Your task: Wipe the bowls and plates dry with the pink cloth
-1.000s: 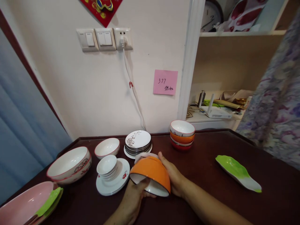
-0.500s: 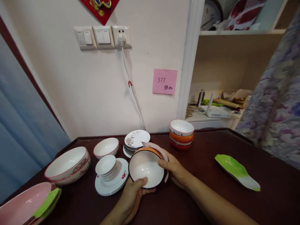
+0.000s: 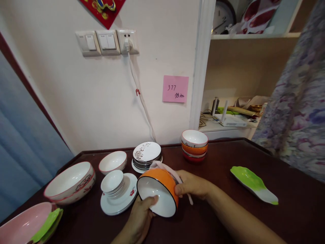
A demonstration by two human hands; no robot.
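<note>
An orange bowl [image 3: 162, 178] with a white inside and a dark rim is held up tilted, its opening toward me and downward. My left hand [image 3: 142, 213] grips its lower left rim, thumb inside and fingers beneath. On the bowl's right side, my right hand [image 3: 189, 185] presses a pale pink cloth [image 3: 169, 168] against the outer wall, fingers closed round it. The cloth drapes over the back of the bowl, and one end hangs below the right hand. Behind the bowl stands a stack of patterned plates [image 3: 146, 151].
Bowls are stacked [image 3: 194, 148] at the back. A green leaf-shaped dish [image 3: 254, 184] lies to the right. Leftward are small dishes [image 3: 112, 181] on white plates [image 3: 118, 205], a white bowl [image 3: 113, 162], a large bowl [image 3: 71, 183] and a pink dish [image 3: 25, 223].
The bowl has tipped further, its opening turning downward, so more of the orange outside shows. My right hand and the cloth have shifted along its outer wall.
</note>
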